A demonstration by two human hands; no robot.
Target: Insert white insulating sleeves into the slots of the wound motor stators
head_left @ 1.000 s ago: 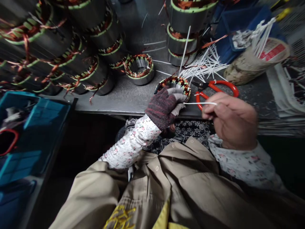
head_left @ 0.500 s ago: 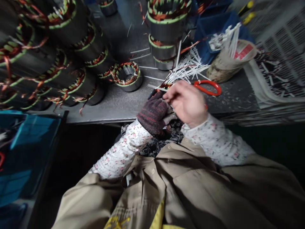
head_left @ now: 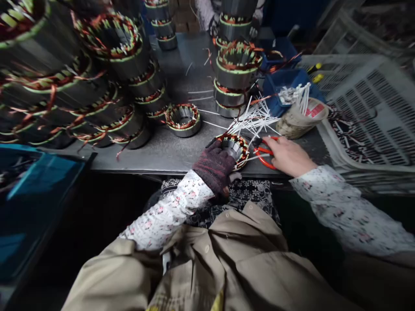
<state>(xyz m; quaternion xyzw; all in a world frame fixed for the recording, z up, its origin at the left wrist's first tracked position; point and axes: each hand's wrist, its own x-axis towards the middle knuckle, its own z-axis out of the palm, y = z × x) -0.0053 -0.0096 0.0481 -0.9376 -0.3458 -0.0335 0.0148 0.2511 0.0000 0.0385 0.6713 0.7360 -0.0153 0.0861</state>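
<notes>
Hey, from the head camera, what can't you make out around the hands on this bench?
All in the head view:
- Small wound stator: its near side is hidden by the knit glove on the left hand.
- Red-handled scissors: the right hand covers part of the handles, so whether it holds them is unclear.
- Label on the bag: too small to read.
- Co-worker's sleeve: cut off by the top edge, partly behind a stator stack.

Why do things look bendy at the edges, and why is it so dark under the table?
In the head view, the wound stator cores lean outward at the left and the plastic crate curves at the right, probably from a wide lens; under the metal bench, the same view falls into deep shadow.
</notes>
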